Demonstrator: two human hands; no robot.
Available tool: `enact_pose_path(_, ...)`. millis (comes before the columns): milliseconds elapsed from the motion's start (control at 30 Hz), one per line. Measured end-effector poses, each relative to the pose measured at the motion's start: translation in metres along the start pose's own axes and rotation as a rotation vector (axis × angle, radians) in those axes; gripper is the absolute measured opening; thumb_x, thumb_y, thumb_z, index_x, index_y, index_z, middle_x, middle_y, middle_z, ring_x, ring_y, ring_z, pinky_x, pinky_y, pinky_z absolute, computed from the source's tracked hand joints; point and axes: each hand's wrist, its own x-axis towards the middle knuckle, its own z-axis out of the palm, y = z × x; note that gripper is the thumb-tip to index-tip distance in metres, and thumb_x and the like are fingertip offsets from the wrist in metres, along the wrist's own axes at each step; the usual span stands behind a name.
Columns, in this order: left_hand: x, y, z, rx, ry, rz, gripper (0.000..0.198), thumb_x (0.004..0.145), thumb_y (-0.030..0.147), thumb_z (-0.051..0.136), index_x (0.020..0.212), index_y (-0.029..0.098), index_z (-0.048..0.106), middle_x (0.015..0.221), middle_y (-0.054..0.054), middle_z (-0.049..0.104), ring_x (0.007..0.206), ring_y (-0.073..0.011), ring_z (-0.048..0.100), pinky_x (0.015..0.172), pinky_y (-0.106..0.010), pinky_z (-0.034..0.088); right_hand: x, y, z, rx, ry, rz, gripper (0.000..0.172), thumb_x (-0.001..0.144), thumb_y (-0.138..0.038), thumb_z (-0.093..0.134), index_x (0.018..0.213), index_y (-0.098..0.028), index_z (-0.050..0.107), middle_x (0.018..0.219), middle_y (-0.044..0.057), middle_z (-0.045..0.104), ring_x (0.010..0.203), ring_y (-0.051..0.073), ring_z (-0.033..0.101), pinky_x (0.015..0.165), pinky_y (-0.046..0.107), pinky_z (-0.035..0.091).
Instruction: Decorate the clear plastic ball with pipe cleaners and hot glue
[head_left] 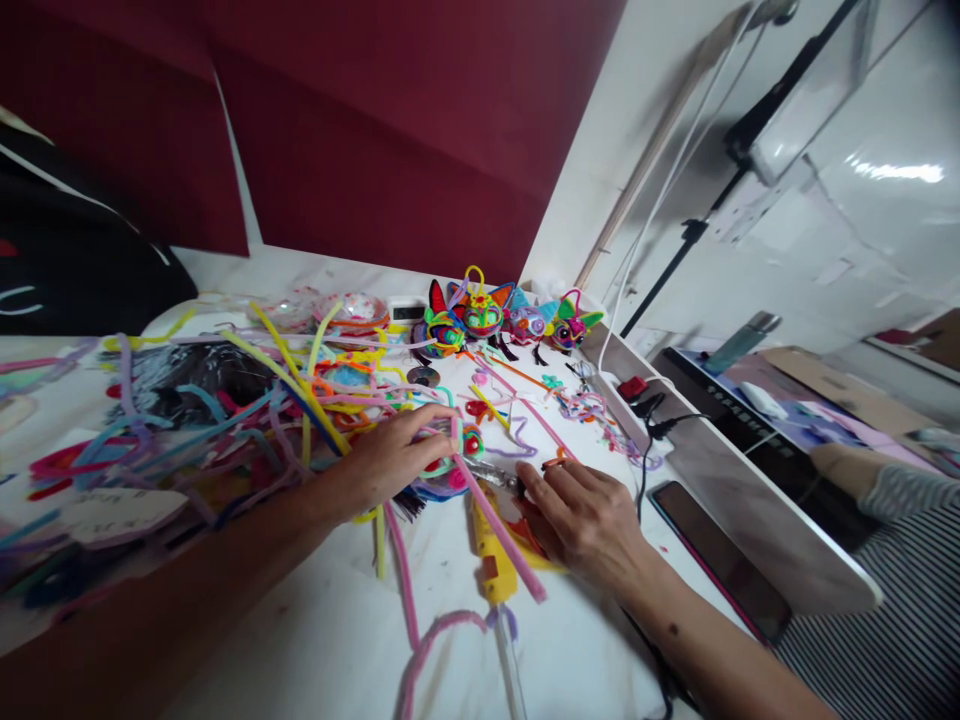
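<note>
My left hand point(394, 455) is closed around a pink pipe cleaner point(499, 530), whose free end slants down to the right. Just beyond and under its fingers is a colourful pipe-cleaner piece point(471, 440) with green and red parts, partly hidden by the hand. My right hand point(581, 510) grips a pair of scissors; the metal blades point(489, 476) point left toward the pink pipe cleaner, and the orange handles point(525, 525) are partly covered by the fingers. Between the hands lies a yellow glue gun point(495, 560) with a clear glue stick point(511, 660) in its rear.
Tangled pipe cleaners point(281, 400) and a dark plastic bag point(199, 380) cover the left side. Several cat-faced ornaments point(484, 315) stand at the back. A phone point(720, 560) lies right, beside a raised table edge point(757, 510) and black cables point(660, 425). A striped-sleeved person sits at right.
</note>
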Motion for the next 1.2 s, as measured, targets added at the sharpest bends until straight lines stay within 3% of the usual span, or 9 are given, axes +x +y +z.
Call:
enact_pose_path(267, 0.0002, -0.0032, 0.0008, 0.009, 0.016, 0.008, 0.045, 0.074, 0.045, 0.052, 0.111, 0.028, 0.070, 0.097, 0.000, 0.077, 0.093, -0.0270, 0.069, 0.080, -0.032, 0.050, -0.0045, -0.0014, 0.0033, -0.014, 0.007, -0.018, 0.023, 0.098, -0.020, 0.055, 0.115, -0.007, 0.063, 0.074, 0.005, 0.069, 0.065, 0.016, 0.062, 0.060, 0.030, 0.047)
enact_pose_path(833, -0.0004, -0.0062, 0.0050, -0.019, 0.021, 0.039, 0.042, 0.076, 0.045, 0.050, 0.109, 0.025, 0.068, 0.106, -0.002, 0.076, 0.097, -0.0271, 0.069, 0.084, -0.033, 0.050, -0.0073, 0.0025, 0.0072, -0.028, 0.001, -0.052, 0.027, 0.097, -0.018, 0.055, 0.120, -0.006, 0.061, 0.076, 0.006, 0.070, 0.067, 0.018, 0.063, 0.061, 0.031, 0.047)
enact_pose_path(1200, -0.0009, -0.0052, 0.0070, -0.012, 0.038, 0.040, 0.036, 0.077, 0.044, 0.049, 0.102, 0.026, 0.066, 0.086, 0.002, 0.073, 0.082, -0.0234, 0.066, 0.073, -0.030, 0.048, -0.0030, -0.0008, 0.0083, 0.067, -0.028, -0.013, 0.024, 0.099, -0.023, 0.052, 0.115, -0.007, 0.062, 0.074, 0.006, 0.068, 0.066, 0.017, 0.064, 0.061, 0.028, 0.049)
